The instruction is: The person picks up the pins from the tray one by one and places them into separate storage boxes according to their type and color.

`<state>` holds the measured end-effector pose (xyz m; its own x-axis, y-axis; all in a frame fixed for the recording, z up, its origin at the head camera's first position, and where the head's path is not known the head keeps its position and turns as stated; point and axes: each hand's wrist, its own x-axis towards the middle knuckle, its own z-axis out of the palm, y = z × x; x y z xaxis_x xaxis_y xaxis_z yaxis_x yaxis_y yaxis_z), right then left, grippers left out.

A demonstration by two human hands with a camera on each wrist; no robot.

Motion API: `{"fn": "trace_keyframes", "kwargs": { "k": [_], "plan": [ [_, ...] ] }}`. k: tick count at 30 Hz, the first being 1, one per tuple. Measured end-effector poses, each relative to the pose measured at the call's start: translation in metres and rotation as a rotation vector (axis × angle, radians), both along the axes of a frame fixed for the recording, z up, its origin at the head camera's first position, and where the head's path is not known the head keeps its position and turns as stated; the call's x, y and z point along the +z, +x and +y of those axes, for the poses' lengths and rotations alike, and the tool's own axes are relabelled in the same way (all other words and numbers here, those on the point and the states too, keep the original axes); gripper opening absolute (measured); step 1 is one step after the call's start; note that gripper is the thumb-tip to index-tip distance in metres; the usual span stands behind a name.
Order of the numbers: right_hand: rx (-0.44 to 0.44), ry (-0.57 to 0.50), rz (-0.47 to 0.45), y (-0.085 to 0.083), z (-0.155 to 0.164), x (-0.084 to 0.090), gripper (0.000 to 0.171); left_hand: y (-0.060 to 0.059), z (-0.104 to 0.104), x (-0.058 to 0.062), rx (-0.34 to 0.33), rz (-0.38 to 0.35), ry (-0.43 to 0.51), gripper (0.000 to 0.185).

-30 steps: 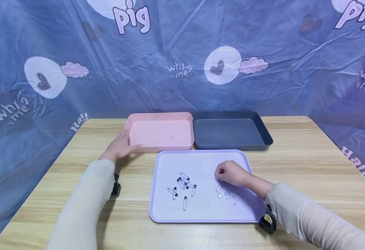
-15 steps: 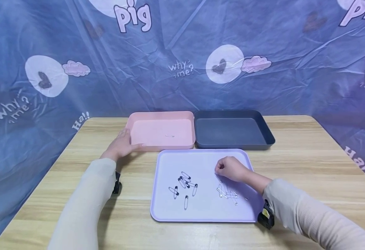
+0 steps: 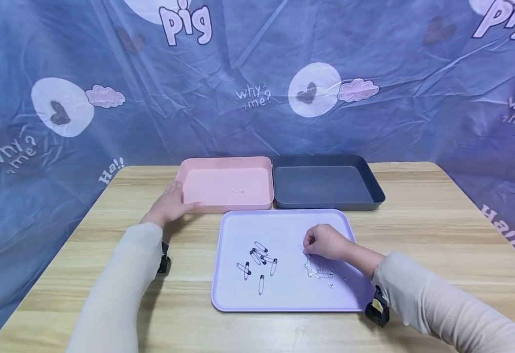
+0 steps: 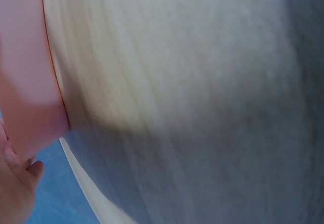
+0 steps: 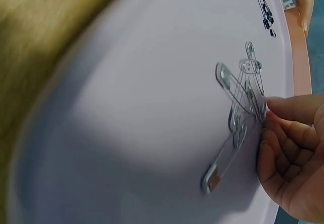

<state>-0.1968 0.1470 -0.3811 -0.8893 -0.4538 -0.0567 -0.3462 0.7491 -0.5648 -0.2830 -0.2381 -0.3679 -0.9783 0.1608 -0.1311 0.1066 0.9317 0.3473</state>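
Note:
My left hand (image 3: 167, 203) rests against the left front corner of a pink tray (image 3: 209, 179), thumb along its front rim and fingers at the left side. In that tray lies one silver safety pin (image 3: 238, 191). Over the right half of a lilac tray (image 3: 284, 300), my right hand (image 3: 326, 241) pinches a thin silver safety pin (image 3: 300, 247) between thumb and forefinger. Just below the fingertips is a tangled heap of silver safety pins; one clasp (image 5: 221, 72) stands out in the right wrist view. Several black-headed safety pins (image 3: 261, 285) lie scattered on the lilac tray's left half.
A dark grey tray (image 3: 323, 202) stands right beside the pink one, behind the lilac tray. All three sit on a wooden table (image 3: 187, 294). A blue printed cloth (image 3: 222, 122) hangs behind the table's far edge.
The right hand stays at the silver heap with only a slight shift of the fingers; a pin now shows just left of its fingertips. The left hand has not moved on the pink tray.

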Motion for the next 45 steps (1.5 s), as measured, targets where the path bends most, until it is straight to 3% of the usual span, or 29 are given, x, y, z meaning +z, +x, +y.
{"fn": "trace_keyframes", "kwargs": {
  "k": [12, 30, 39, 45],
  "plan": [
    [-0.027, -0.026, -0.034, -0.002, -0.002, 0.0, 0.01, -0.001, 0.0, 0.0, 0.0, 0.004, 0.0, 0.113],
    [-0.028, -0.314, -0.2, -0.012, -0.007, 0.002, 0.007, 0.002, 0.001, 0.001, 0.003, 0.005, -0.003, 0.109],
    [-0.031, -0.386, -0.162, -0.02, -0.016, 0.005, 0.006, 0.003, 0.002, 0.001, 0.001, 0.017, 0.022, 0.11],
    [-0.079, -0.412, -0.124, -0.027, -0.025, 0.01, 0.005, 0.002, 0.001, 0.002, 0.003, 0.023, 0.026, 0.11]
  ]
}}
